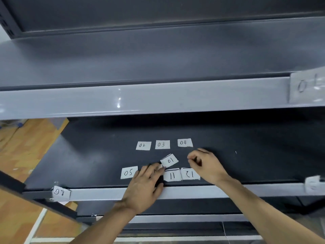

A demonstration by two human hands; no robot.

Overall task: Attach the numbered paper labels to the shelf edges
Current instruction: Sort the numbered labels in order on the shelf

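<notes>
Several white numbered paper labels lie loose on the dark lower shelf board [91,155]: 02 [143,145], 03 [162,144], 04 [184,142], 05 [128,172], 11 [172,175] and 12 [190,174]. A tilted label reading 01 [169,160] lies in the middle. My left hand [146,185] rests flat over the lower shelf edge [193,191], its fingertips touching the tilted label and covering another paper. My right hand [205,164] hovers right of that label with fingers curled; nothing shows in them.
A label marked 08 [60,192] is taped on the lower shelf edge at the left, and another paper [314,184] at its right end. The upper shelf edge [140,99] carries a taped label 01 [306,87] at the right. Wooden floor [26,147] shows at the left.
</notes>
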